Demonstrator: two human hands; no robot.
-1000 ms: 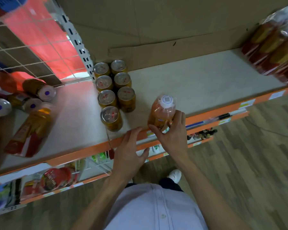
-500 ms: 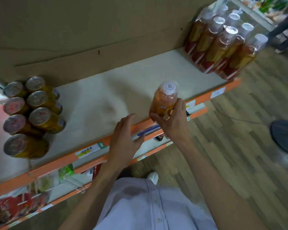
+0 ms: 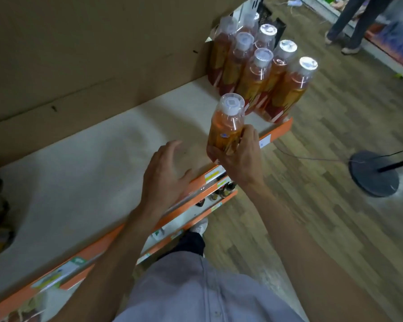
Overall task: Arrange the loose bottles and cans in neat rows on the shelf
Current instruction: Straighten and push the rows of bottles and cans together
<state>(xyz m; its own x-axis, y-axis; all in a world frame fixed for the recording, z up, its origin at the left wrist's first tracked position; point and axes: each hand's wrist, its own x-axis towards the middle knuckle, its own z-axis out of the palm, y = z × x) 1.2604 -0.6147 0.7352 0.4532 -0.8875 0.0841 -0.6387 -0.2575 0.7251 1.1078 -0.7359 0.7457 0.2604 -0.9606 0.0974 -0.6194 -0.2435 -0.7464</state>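
A: Any writing legible?
B: None. There's a square printed mark on the white cap, blurred; label and shelf-edge tags unreadable.
A: Position?
B: Centre right of frame: the clear plastic bottle of orange drink (image 3: 227,126), at the orange front edge of the pale shelf (image 3: 91,182), near the standing bottle group (image 3: 261,73). Long axis upright, cap up.
A: Hands?
B: The right hand (image 3: 240,156) has fingers wrapped round its lower body. The left hand (image 3: 165,175) is spread, holding nothing.
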